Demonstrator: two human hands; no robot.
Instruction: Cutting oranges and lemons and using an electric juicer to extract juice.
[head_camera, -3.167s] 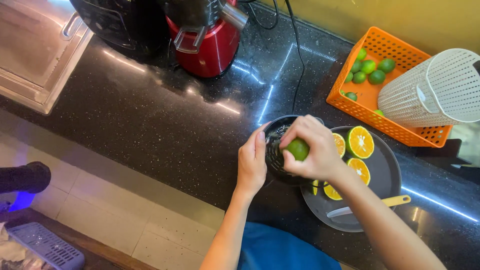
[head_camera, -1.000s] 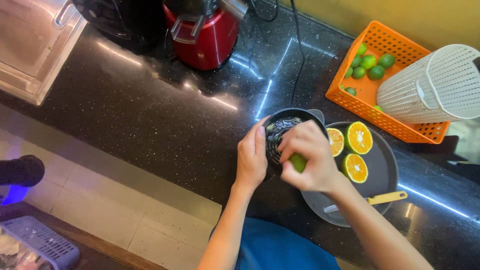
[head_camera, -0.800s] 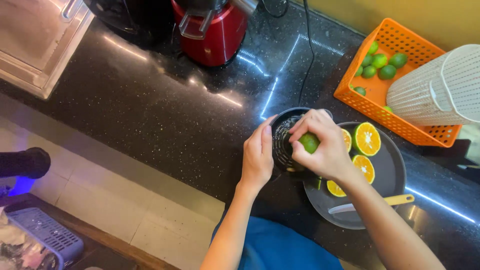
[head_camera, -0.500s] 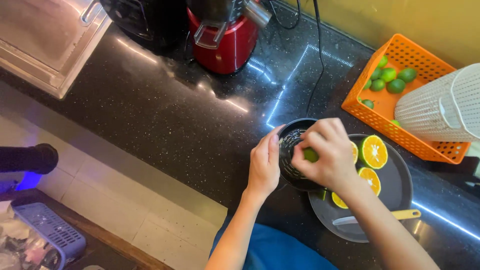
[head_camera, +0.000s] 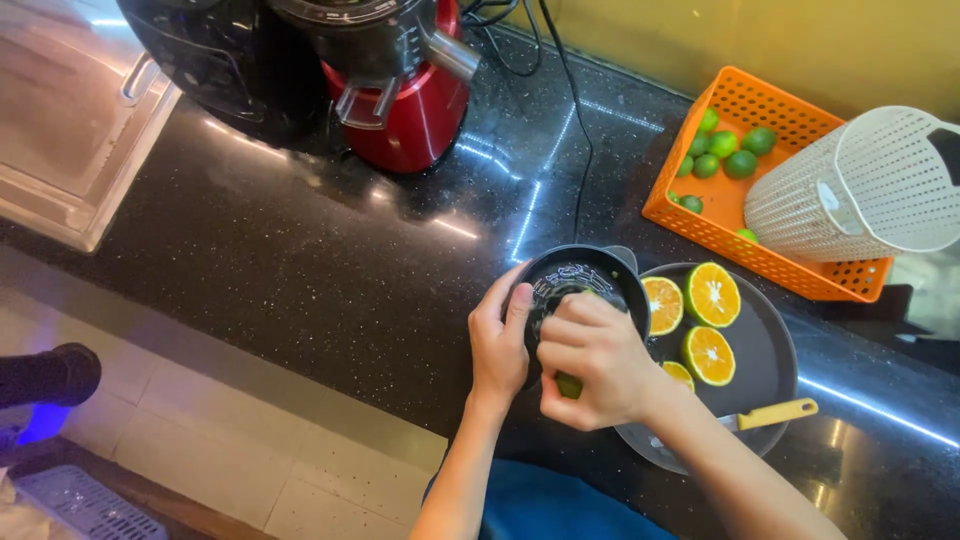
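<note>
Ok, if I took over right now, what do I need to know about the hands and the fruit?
Left hand grips the side of the black juicer.
Right hand presses a green citrus half onto the juicer.
Cut halves wait on the dark round tray, with a yellow-handled knife.
Whole green fruits sit in the orange basket.
Done: several fruits cut. Left: the tray's halves, unsqueezed.
</note>
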